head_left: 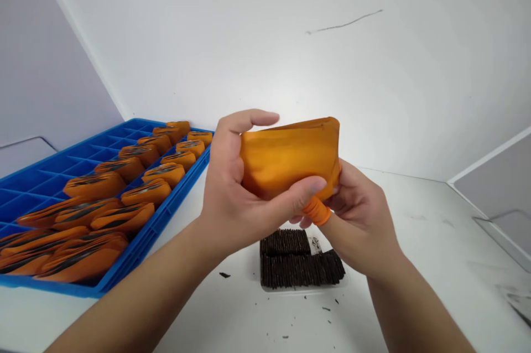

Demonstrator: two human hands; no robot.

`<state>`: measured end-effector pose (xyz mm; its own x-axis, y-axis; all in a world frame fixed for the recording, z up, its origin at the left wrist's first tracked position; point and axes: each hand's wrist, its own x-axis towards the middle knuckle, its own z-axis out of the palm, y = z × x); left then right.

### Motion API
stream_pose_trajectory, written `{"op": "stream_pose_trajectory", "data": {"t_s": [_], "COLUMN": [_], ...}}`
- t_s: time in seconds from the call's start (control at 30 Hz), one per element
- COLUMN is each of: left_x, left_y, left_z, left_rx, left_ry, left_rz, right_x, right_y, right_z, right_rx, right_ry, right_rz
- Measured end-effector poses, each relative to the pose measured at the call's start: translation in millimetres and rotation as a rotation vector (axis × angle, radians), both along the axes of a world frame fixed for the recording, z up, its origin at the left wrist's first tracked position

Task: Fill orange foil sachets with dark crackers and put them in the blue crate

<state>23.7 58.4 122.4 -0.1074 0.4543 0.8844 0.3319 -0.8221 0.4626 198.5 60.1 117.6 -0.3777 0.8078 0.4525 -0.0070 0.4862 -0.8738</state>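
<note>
An orange pouch (290,159), with layered edges along its top, is held up between my two hands above the table. My left hand (240,187) wraps round its left side, fingers behind and thumb across the front. At the lower right corner, my right hand (357,220) pinches the pouch; some of its fingers are hidden behind. An orange finger cot (317,212) covers my right thumb. Below the hands sits a clear tray (305,290) packed with rows of thin dark brown pieces (298,271). What the pouch contains does not show.
A blue divided crate (166,228) stands at the left, with several orange pouches (136,192) in its compartments. Dark crumbs (224,275) lie scattered on the white table (199,320). White panels (290,54) rise behind and at the sides.
</note>
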Motion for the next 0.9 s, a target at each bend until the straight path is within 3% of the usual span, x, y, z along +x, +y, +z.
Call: {"op": "stream_pose_trajectory", "data": {"t_s": [0.17,0.27,0.37,0.47,0.53,0.6,0.77,0.9], "left_x": [-8.3,0.1,14.1,22.7,22.5,19.3,12.7,10.2], "left_y": [8.3,20.9,39.3,54.2,58.6,59.3,57.1,62.9], "left_z": [-11.2,-29.8,-59.0,-87.1,-96.4,-95.8,-79.6,-88.3], "left_rx": [-0.114,-0.343,-0.649,-0.783,-0.835,-0.845,-0.799,-0.876], "left_ry": [0.218,0.423,0.651,0.766,0.815,0.833,0.789,0.837], "left_rz": [0.069,0.140,0.107,0.074,0.060,0.046,0.027,-0.008], "right_x": [13.9,27.4,37.8,40.6,39.3,38.1,38.6,33.9], "right_y": [29.0,52.6,77.6,96.7,101.6,100.1,88.0,89.6], "right_z": [-8.6,-16.4,-38.9,-69.1,-81.3,-81.4,-57.4,-65.8], "right_rx": [0.076,0.013,-0.109,-0.186,-0.202,-0.196,-0.167,-0.162], "right_ry": [-0.198,-0.372,-0.490,-0.605,-0.686,-0.735,-0.733,-0.801], "right_rz": [-0.093,-0.126,-0.091,-0.034,-0.004,0.011,-0.036,-0.029]}}
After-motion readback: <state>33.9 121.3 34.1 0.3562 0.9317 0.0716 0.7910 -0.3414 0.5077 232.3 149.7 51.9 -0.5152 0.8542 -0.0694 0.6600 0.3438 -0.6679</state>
